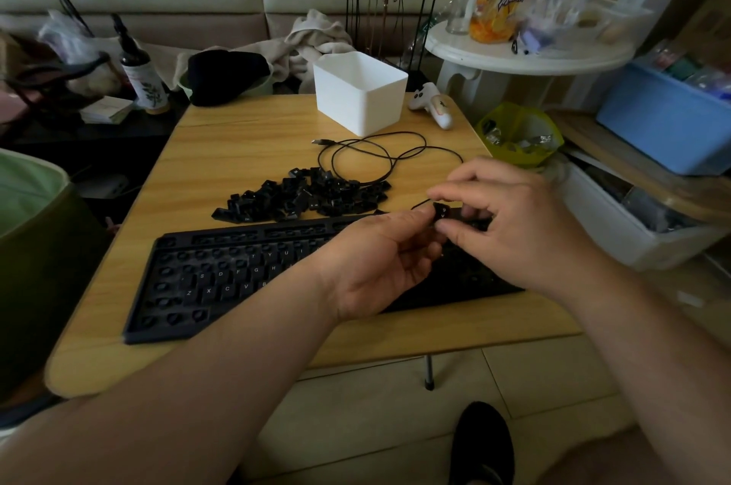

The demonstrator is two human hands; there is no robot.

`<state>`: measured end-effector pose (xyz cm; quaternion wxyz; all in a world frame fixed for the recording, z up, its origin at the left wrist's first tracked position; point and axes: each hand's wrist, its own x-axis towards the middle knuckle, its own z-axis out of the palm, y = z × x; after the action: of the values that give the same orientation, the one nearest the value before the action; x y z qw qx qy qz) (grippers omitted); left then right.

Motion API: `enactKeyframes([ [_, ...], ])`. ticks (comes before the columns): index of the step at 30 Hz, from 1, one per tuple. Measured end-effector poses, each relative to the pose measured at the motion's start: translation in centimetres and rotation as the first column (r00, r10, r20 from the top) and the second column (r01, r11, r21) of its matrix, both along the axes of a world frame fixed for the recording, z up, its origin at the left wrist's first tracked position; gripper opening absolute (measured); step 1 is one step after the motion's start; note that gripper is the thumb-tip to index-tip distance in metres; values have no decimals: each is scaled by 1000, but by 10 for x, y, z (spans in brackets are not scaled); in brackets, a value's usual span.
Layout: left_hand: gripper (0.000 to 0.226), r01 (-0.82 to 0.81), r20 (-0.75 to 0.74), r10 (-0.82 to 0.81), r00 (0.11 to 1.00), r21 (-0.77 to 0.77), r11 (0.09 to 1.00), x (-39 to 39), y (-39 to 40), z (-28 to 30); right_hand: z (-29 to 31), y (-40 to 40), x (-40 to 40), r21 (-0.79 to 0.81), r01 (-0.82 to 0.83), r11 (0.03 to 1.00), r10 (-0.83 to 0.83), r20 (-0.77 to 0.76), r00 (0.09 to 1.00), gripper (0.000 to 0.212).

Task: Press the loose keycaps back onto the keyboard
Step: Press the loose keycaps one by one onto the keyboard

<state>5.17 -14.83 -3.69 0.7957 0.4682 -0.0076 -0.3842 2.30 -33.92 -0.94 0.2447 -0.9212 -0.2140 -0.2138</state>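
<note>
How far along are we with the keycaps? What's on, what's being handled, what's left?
Early stage. A few lettered caps sit on the black keyboard; most sockets there are bare. Both the left hand and the right hand pinch one small black keycap above the board. A large pile of loose black keycaps waits on the wooden table.

The keyboard [221, 279] is lying along the near edge of the wooden table [245, 136], with the heap of loose keycaps [304, 194] sitting just behind it toward 12 o'clock. The coiled cable [379, 156] is lying at 1 o'clock from the heap, touching its far side, and the plastic bin [360, 93] is standing behind the cable near the table's far edge. Both hands are meeting over the keyboard's right half, the left hand [379, 259] at 9 o'clock of the right hand [522, 223], a single keycap [442, 212] being pinched between them.
</note>
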Motion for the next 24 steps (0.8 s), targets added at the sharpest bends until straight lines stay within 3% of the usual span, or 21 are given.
enactKeyframes([
  [4, 28, -45, 126, 32, 991, 98, 994, 0, 1, -1, 1, 5, 1, 52, -36, 998, 41, -101, 994, 37],
  [11, 33, -81, 262, 47, 964, 120, 989, -1, 2, 0, -3, 14, 5, 262, -4, 965, 45, -149, 988, 50],
  [19, 30, -54, 235, 41, 971, 49, 997, 1, 7, 4, -7, 27, 6, 209, 87, 974, -84, -22, 996, 32],
  [24, 32, -89, 382, 7, 924, 197, 976, 6, 17, 3, -2, 30, 7, 136, 92, 986, -79, -102, 992, 31],
])
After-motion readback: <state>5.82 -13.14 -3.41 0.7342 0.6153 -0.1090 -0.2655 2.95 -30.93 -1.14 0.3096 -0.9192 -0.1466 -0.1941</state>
